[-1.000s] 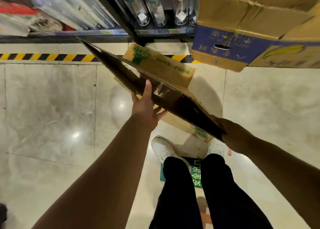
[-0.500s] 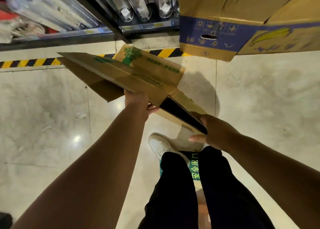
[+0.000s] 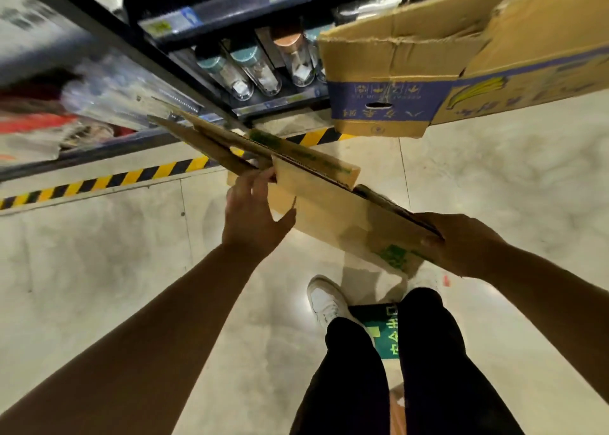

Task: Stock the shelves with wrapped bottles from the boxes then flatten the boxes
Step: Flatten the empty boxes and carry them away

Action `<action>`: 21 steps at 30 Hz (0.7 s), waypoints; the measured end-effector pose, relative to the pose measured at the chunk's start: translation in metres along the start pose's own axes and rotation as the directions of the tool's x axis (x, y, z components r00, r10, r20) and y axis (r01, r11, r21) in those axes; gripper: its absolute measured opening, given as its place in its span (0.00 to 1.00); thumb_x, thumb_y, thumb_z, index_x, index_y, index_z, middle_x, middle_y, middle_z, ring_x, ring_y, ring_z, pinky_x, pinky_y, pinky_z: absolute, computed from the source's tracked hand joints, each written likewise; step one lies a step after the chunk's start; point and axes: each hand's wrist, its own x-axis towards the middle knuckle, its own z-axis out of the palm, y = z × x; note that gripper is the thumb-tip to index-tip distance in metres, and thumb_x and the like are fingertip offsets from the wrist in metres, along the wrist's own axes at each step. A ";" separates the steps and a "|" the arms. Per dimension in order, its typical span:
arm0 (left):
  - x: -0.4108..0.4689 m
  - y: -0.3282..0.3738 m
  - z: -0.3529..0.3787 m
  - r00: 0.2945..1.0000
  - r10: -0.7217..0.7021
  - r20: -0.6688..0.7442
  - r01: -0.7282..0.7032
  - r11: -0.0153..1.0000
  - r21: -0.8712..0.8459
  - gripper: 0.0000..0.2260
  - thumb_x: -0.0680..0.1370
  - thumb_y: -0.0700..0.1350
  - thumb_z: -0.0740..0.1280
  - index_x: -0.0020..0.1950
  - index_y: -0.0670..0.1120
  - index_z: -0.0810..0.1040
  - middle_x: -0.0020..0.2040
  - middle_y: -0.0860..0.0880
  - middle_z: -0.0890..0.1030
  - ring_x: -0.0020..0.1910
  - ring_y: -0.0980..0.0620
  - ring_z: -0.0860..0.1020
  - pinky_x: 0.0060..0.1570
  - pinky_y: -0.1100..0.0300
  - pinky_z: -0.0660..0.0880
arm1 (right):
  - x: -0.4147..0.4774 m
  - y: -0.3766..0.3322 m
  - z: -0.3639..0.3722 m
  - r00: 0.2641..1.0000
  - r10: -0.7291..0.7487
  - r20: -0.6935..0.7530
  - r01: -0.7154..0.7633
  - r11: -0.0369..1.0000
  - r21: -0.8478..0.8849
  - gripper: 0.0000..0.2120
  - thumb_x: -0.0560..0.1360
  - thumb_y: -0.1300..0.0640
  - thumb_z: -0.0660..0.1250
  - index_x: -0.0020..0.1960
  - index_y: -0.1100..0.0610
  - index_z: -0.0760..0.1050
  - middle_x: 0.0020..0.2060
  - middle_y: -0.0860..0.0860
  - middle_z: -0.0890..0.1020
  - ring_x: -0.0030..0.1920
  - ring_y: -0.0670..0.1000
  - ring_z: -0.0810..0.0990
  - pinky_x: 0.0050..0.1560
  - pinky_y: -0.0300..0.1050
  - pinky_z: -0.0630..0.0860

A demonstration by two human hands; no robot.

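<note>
Flattened box [image 3: 329, 210] is hanging above the floor [image 3: 99, 269], right hand [image 3: 461, 243] fingers clamping its near end, left hand [image 3: 253, 217] fingers spread, merely touching its middle, so panels are risking springing open.

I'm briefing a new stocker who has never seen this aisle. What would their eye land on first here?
The flattened box slanting across the middle, its near end gripped by the right hand, the left hand touching its edge further up. Then the big blue-banded banana box at upper right, beside bottles on the dark shelf, and the yellow-black tape along the floor.
</note>
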 end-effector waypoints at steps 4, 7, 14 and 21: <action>0.028 0.008 -0.042 0.975 0.202 0.097 -0.223 0.836 0.502 0.43 0.69 0.55 0.77 0.79 0.51 0.59 0.78 0.42 0.58 0.73 0.37 0.63 0.69 0.38 0.63 | -0.030 0.019 -0.039 0.998 -0.067 0.002 0.065 0.976 0.206 0.11 0.77 0.52 0.66 0.44 0.35 0.76 0.39 0.35 0.82 0.39 0.39 0.79 0.38 0.36 0.73; 0.057 0.026 -0.056 0.938 0.317 0.140 -0.342 0.775 0.531 0.45 0.70 0.53 0.77 0.80 0.53 0.54 0.80 0.45 0.56 0.75 0.38 0.60 0.71 0.37 0.59 | -0.045 0.044 -0.055 0.999 -0.041 0.009 0.037 0.953 0.302 0.17 0.76 0.63 0.68 0.40 0.40 0.78 0.35 0.36 0.81 0.38 0.43 0.79 0.41 0.43 0.73; 0.096 0.102 -0.045 0.899 0.320 0.298 -0.437 0.683 0.585 0.16 0.77 0.57 0.68 0.63 0.56 0.77 0.59 0.51 0.81 0.61 0.47 0.76 0.66 0.50 0.63 | -0.060 0.105 -0.091 0.997 -0.013 0.072 -0.007 0.961 0.277 0.16 0.77 0.67 0.66 0.45 0.45 0.79 0.35 0.35 0.82 0.40 0.35 0.79 0.41 0.32 0.72; 0.088 0.165 -0.012 0.896 0.205 0.395 -0.357 0.861 0.362 0.09 0.79 0.56 0.67 0.49 0.51 0.79 0.47 0.51 0.78 0.53 0.46 0.78 0.48 0.54 0.70 | -0.084 0.180 -0.121 0.985 0.113 -0.127 -0.116 0.993 -0.010 0.15 0.76 0.57 0.66 0.59 0.42 0.79 0.53 0.46 0.85 0.53 0.53 0.81 0.53 0.51 0.78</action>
